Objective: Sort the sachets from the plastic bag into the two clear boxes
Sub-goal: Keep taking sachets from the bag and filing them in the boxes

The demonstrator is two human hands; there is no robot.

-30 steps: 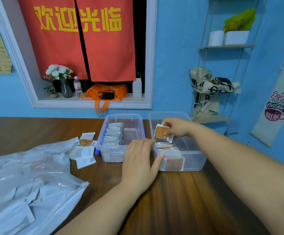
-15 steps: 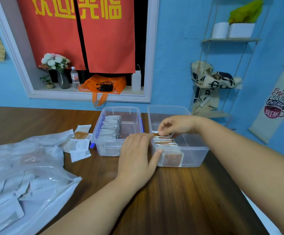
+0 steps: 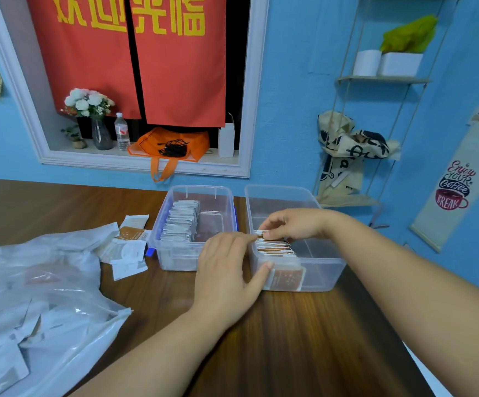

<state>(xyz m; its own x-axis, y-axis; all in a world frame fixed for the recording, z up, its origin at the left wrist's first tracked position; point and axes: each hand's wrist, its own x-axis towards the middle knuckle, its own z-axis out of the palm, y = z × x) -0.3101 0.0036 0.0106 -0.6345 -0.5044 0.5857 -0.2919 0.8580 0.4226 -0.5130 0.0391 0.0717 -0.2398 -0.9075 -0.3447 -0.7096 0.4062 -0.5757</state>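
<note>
We have sachets [image 3: 0, 365] waiting in the plastic bag [image 3: 60, 282], our flat left hand [image 3: 227, 276] bracing the right clear box [image 3: 327, 270] (thumb on its wall), and our right hand [image 3: 292, 224] pinching a brown sachet [image 3: 261, 232] behind the row [image 3: 275, 249], which could topple backward on release, since nothing props it.

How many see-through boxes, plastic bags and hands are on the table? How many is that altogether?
Clear boxes: 2, the left box and the right box
Plastic bag: 1, the plastic bag
Hands: 2, the left hand and the right hand, which pinches a sachet
Total: 5
</note>
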